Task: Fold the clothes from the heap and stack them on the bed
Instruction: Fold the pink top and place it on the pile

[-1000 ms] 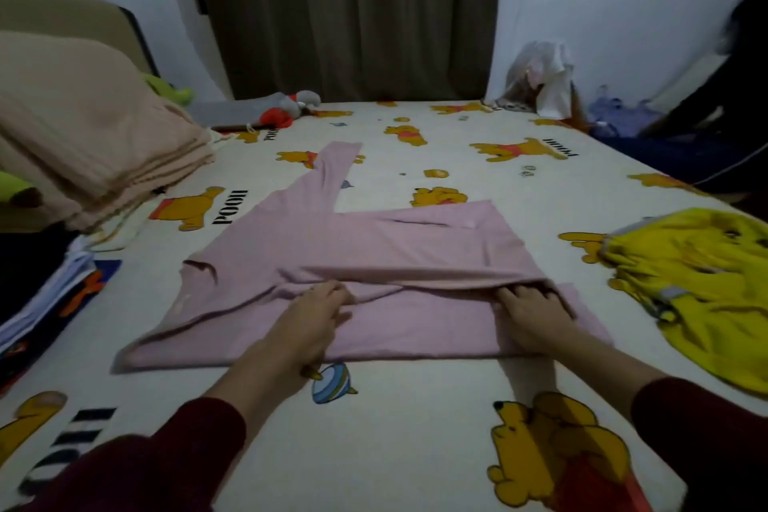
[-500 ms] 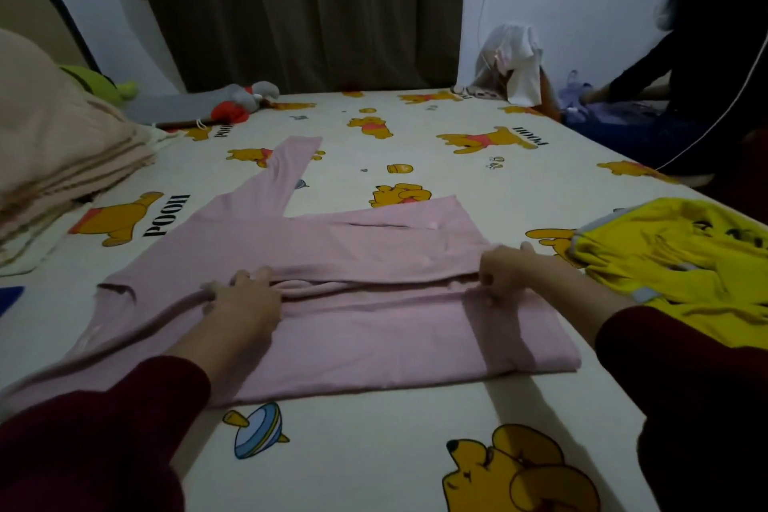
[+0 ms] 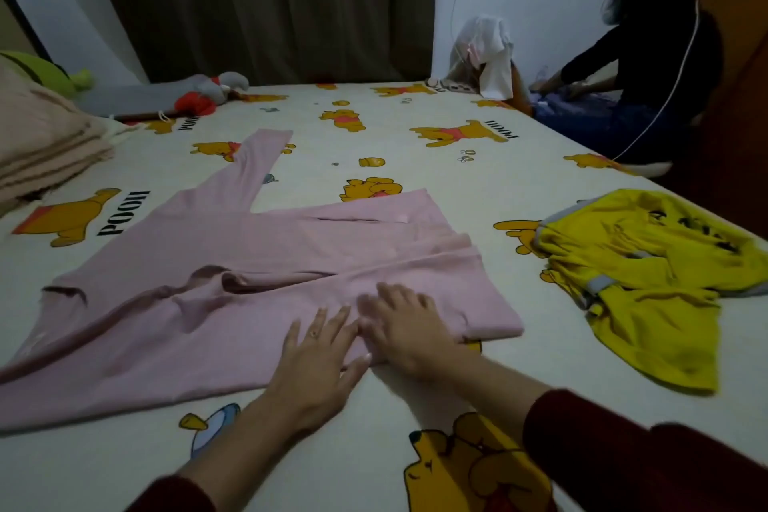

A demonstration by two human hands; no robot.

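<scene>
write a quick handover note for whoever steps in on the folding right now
Left hand: open, flat on the pink long-sleeved cotton top.
Right hand: open, pressing the same top beside the left.
The top lies on the cartoon-bear bedsheet, near side folded over, one sleeve out toward the curtain.
The crumpled yellow garment lies unfolded to the right.
Left: finish the pink top, stack it, fold the yellow one.

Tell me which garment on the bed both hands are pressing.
The pink long-sleeved top, spread flat mid-bed; left hand and right hand lie flat on it. The yellow garment lies crumpled and untouched at the right.
</scene>
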